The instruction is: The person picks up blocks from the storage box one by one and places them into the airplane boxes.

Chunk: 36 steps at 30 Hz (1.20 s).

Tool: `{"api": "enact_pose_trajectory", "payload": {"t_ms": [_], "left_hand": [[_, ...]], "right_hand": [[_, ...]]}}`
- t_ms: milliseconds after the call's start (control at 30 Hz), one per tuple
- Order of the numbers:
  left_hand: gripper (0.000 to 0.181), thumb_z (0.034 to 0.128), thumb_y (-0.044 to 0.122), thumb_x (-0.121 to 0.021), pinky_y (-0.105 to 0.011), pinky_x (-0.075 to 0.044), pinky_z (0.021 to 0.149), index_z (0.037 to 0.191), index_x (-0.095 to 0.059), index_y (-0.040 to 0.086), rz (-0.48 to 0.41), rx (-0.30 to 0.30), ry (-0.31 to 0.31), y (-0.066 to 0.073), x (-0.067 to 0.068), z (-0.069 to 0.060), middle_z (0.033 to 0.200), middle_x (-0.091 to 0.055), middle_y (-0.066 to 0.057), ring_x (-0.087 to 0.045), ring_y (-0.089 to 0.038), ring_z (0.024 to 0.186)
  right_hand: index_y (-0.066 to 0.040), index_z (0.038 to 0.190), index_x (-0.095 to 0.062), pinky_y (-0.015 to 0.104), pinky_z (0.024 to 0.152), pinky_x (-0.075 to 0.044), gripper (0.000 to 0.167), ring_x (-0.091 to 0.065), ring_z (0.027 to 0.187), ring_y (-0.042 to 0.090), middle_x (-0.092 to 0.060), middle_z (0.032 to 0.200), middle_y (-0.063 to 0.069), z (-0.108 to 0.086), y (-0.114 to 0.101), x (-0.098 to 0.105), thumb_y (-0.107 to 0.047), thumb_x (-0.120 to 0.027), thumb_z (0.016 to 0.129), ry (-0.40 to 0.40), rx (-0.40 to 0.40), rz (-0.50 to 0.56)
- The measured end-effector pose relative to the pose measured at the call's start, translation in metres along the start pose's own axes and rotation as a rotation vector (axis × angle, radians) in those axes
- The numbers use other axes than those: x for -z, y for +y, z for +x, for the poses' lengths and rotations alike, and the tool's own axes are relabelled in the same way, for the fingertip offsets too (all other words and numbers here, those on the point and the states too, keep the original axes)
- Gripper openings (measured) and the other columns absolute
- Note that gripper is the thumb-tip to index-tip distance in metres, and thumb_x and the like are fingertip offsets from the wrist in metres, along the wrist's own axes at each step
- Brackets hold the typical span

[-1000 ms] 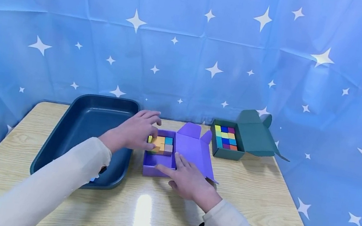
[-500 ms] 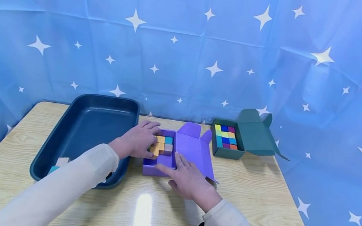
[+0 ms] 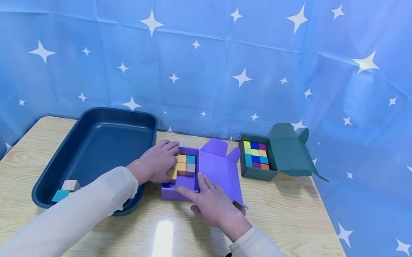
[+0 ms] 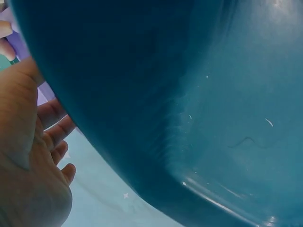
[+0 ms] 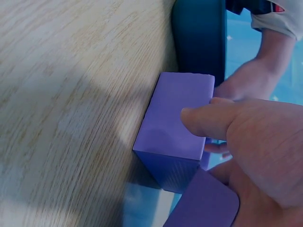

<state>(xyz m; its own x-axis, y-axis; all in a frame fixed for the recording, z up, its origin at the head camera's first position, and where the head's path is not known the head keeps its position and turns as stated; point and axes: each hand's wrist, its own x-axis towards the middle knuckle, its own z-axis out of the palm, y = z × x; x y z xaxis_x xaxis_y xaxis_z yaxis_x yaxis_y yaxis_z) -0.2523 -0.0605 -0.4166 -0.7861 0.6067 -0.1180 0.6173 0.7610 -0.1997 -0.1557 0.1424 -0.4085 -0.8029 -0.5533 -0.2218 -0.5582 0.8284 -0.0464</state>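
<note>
The purple box (image 3: 169, 193) lies with its lid open to the right, holding several colored wooden blocks. My left hand (image 3: 155, 161) reaches over its left wall, thumb and bent fingertips at an orange block (image 3: 172, 174) in the near left part. In the left wrist view the fingertips are hidden behind the tray wall. The right hand (image 3: 214, 201) rests on the box's near right corner with fingers straight. Its thumb presses the front wall, as the right wrist view shows. A blue block (image 3: 190, 159) and a beige block (image 3: 190, 169) sit along the right inner wall.
A dark blue tray (image 3: 47, 166) stands at the left, with a beige block (image 3: 70, 185) and a teal block (image 3: 60, 195) in its near end. At the back right is an open green box (image 3: 259, 174) full of colored blocks. A starry backdrop borders the table (image 3: 118, 245).
My left hand has come down and nearer, bringing the orange block to the near left part of the purple box. The right hand has stayed at the corner.
</note>
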Motion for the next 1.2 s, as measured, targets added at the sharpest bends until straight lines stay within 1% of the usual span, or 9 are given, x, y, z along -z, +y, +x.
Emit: {"api": "enact_pose_trajectory", "payload": {"t_ms": [367, 500, 600, 667, 767, 833, 900, 1000, 1200], "left_hand": [[0.048, 0.081, 0.05, -0.07, -0.048, -0.019, 0.124, 0.11, -0.073, 0.013, 0.061, 0.032, 0.001, 0.003, -0.001, 0.002, 0.145, -0.051, -0.007, -0.027, -0.029, 0.148], [0.047, 0.0816, 0.049, -0.07, -0.048, -0.019, 0.124, 0.111, -0.073, 0.012, 0.06, 0.03, 0.001, 0.004, 0.001, 0.002, 0.145, -0.051, -0.008, -0.027, -0.029, 0.148], [0.04, 0.0832, 0.046, -0.069, -0.048, -0.021, 0.123, 0.107, -0.074, 0.014, 0.019, 0.02, 0.036, 0.001, 0.006, -0.002, 0.141, -0.053, -0.007, -0.029, -0.029, 0.147], [0.034, 0.084, 0.044, -0.07, -0.049, -0.022, 0.123, 0.102, -0.074, 0.015, -0.02, 0.012, 0.087, -0.003, 0.012, -0.007, 0.137, -0.056, -0.007, -0.03, -0.03, 0.146], [0.027, 0.0847, 0.041, -0.071, -0.049, -0.023, 0.123, 0.096, -0.074, 0.017, -0.079, 0.007, 0.171, -0.014, 0.019, -0.017, 0.134, -0.057, -0.007, -0.031, -0.03, 0.146], [0.024, 0.0842, 0.039, -0.072, -0.05, -0.023, 0.122, 0.094, -0.074, 0.017, -0.117, 0.004, 0.221, -0.024, 0.021, -0.027, 0.133, -0.058, -0.007, -0.031, -0.031, 0.146], [0.022, 0.0838, 0.038, -0.073, -0.051, -0.023, 0.122, 0.093, -0.074, 0.018, -0.146, 0.01, 0.249, -0.034, 0.022, -0.039, 0.134, -0.057, -0.008, -0.029, -0.031, 0.146], [0.019, 0.0825, 0.037, -0.076, -0.053, -0.022, 0.121, 0.09, -0.074, 0.02, -0.188, 0.038, 0.265, -0.049, 0.021, -0.06, 0.134, -0.057, -0.008, -0.027, -0.033, 0.147], [0.015, 0.0804, 0.033, -0.079, -0.059, -0.024, 0.118, 0.089, -0.074, 0.021, -0.222, 0.1, 0.251, -0.074, 0.013, -0.1, 0.133, -0.058, -0.011, -0.028, -0.036, 0.145]], "right_hand": [[-0.046, 0.149, -0.031, 0.057, 0.11, -0.04, 0.061, -0.031, 0.145, 0.041, -0.025, 0.158, 0.026, -0.001, 0.001, 0.0, -0.032, -0.059, 0.097, 0.003, 0.002, -0.009], [-0.046, 0.148, -0.031, 0.057, 0.11, -0.04, 0.061, -0.031, 0.145, 0.042, -0.025, 0.158, 0.026, -0.001, 0.001, 0.0, -0.032, -0.06, 0.097, 0.007, 0.001, -0.006], [-0.047, 0.148, -0.031, 0.058, 0.11, -0.04, 0.061, -0.03, 0.145, 0.042, -0.025, 0.158, 0.026, -0.001, 0.001, 0.0, -0.032, -0.059, 0.097, 0.007, 0.004, -0.003], [-0.047, 0.148, -0.03, 0.058, 0.11, -0.039, 0.061, -0.03, 0.146, 0.042, -0.025, 0.158, 0.026, -0.001, 0.001, -0.001, -0.032, -0.059, 0.097, 0.001, 0.004, 0.003], [-0.047, 0.149, -0.03, 0.057, 0.111, -0.039, 0.061, -0.029, 0.146, 0.041, -0.024, 0.159, 0.025, -0.001, 0.001, -0.001, -0.032, -0.058, 0.097, -0.008, 0.001, 0.012], [-0.047, 0.149, -0.03, 0.057, 0.112, -0.038, 0.06, -0.028, 0.146, 0.041, -0.023, 0.159, 0.025, -0.001, 0.0, -0.001, -0.031, -0.058, 0.098, -0.012, -0.003, 0.02], [-0.047, 0.149, -0.03, 0.057, 0.112, -0.037, 0.06, -0.027, 0.147, 0.041, -0.022, 0.159, 0.025, -0.001, 0.0, -0.001, -0.031, -0.058, 0.098, -0.013, -0.006, 0.027], [-0.047, 0.149, -0.03, 0.057, 0.113, -0.036, 0.06, -0.026, 0.147, 0.041, -0.02, 0.16, 0.025, -0.001, 0.0, -0.002, -0.031, -0.057, 0.098, -0.01, -0.006, 0.038], [-0.047, 0.149, -0.03, 0.058, 0.114, -0.035, 0.06, -0.025, 0.148, 0.041, -0.02, 0.16, 0.026, -0.001, 0.001, -0.003, -0.03, -0.057, 0.098, -0.001, 0.001, 0.044]]}}
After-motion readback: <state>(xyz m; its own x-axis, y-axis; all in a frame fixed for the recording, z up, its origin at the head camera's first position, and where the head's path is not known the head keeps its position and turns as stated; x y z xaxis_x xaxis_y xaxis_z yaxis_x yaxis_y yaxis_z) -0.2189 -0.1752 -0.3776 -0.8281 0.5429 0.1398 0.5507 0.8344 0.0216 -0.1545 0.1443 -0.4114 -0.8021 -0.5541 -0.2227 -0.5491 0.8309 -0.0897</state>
